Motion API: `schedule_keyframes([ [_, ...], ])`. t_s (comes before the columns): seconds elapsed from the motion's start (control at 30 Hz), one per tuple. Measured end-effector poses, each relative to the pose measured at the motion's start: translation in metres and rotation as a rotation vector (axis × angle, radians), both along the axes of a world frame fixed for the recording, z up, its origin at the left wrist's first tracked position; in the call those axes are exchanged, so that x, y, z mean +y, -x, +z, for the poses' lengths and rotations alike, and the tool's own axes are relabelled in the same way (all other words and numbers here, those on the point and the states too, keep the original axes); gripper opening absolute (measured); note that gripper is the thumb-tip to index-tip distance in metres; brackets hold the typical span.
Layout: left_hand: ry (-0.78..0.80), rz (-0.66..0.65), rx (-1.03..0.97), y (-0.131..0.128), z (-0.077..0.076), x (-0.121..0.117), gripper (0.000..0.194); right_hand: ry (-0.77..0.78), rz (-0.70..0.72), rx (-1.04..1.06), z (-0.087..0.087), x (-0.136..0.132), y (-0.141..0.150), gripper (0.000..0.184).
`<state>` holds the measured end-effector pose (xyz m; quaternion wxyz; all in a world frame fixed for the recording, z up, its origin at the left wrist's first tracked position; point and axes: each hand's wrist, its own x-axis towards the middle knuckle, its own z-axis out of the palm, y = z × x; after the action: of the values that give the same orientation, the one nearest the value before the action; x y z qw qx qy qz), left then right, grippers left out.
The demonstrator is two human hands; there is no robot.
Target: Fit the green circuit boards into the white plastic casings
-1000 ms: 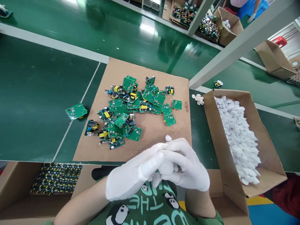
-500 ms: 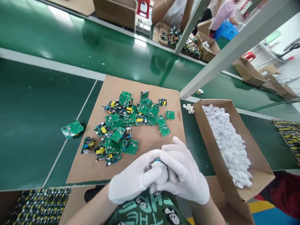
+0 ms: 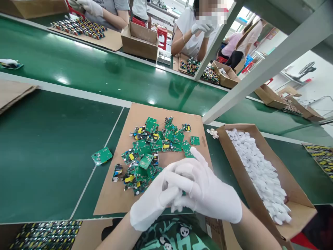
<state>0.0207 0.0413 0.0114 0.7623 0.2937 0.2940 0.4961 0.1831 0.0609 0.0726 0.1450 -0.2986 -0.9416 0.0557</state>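
Note:
My left hand (image 3: pixel 154 199) and my right hand (image 3: pixel 212 192), both in white gloves, are pressed together in front of my body, over the near edge of the cardboard sheet (image 3: pixel 108 198). Their fingers are closed and overlap around something small that the gloves almost fully cover; only a sliver of green shows between them. Just beyond the hands lies a loose heap of green circuit boards (image 3: pixel 145 160), some with yellow and black components facing up. One board (image 3: pixel 102 156) sits apart on the green table, left of the sheet.
To the right stands an open carton (image 3: pixel 235 173) filled with small white pieces (image 3: pixel 256 166); a few pale discs (image 3: pixel 213 133) lie beside it. A slanted metal post (image 3: pixel 234 81) rises behind. Across the green belt (image 3: pixel 99 74), co-workers (image 3: pixel 192 34) sit at boards and boxes.
The view has tilted up and shifted left. My fingers have closed further over the held thing; the blue and white parts seen between them before are now hidden.

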Motion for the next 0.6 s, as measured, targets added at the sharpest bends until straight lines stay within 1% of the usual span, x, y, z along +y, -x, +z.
schedule_keyframes([
  [0.07,-0.038,-0.017,0.021,0.007,-0.008,-0.004,0.064,0.047,0.012,-0.026,0.004,0.024,-0.004,0.032],
  [0.1,-0.068,-0.003,0.081,0.012,-0.011,-0.007,0.065,0.060,0.002,-0.036,0.005,0.042,-0.006,0.029],
  [0.13,-0.108,0.045,0.218,0.017,-0.014,-0.011,0.059,0.095,-0.031,-0.060,0.004,0.063,-0.009,0.027],
  [0.17,-0.168,0.109,0.402,0.021,-0.016,-0.016,0.052,0.146,-0.076,-0.076,0.003,0.086,-0.013,0.026],
  [0.2,-0.254,0.194,0.621,0.025,-0.018,-0.019,0.047,0.186,-0.200,-0.103,0.000,0.110,-0.015,0.023],
  [0.23,-0.366,0.291,0.851,0.028,-0.019,-0.022,0.046,0.182,-0.382,-0.098,-0.005,0.134,-0.018,0.023],
  [0.27,-0.499,0.374,1.060,0.029,-0.019,-0.023,0.046,0.158,-0.492,-0.085,-0.010,0.157,-0.020,0.028],
  [0.3,-0.643,0.426,1.242,0.029,-0.020,-0.023,0.046,0.137,-0.579,-0.077,-0.016,0.177,-0.022,0.033],
  [0.33,-0.777,0.439,1.403,0.028,-0.020,-0.022,0.047,0.125,-0.653,-0.078,-0.022,0.195,-0.024,0.033],
  [0.37,-0.883,0.404,1.542,0.027,-0.020,-0.020,0.048,0.127,-0.699,-0.092,-0.027,0.209,-0.026,0.031],
  [0.4,-0.958,0.328,1.655,0.024,-0.019,-0.018,0.048,0.133,-0.732,-0.108,-0.031,0.219,-0.028,0.031],
  [0.47,-1.030,0.139,1.790,0.020,-0.019,-0.015,0.050,0.144,-0.759,-0.138,-0.034,0.225,-0.032,0.033],
  [0.5,-1.035,0.076,1.809,0.019,-0.018,-0.014,0.052,0.140,-0.758,-0.141,-0.033,0.220,-0.035,0.033],
  [0.53,-1.021,0.043,1.788,0.019,-0.018,-0.014,0.055,0.131,-0.751,-0.138,-0.031,0.210,-0.039,0.034],
  [0.57,-0.995,0.030,1.742,0.019,-0.019,-0.014,0.059,0.118,-0.740,-0.130,-0.027,0.194,-0.043,0.037],
  [0.6,-0.960,0.029,1.690,0.020,-0.020,-0.014,0.062,0.107,-0.719,-0.115,-0.022,0.174,-0.049,0.041],
])
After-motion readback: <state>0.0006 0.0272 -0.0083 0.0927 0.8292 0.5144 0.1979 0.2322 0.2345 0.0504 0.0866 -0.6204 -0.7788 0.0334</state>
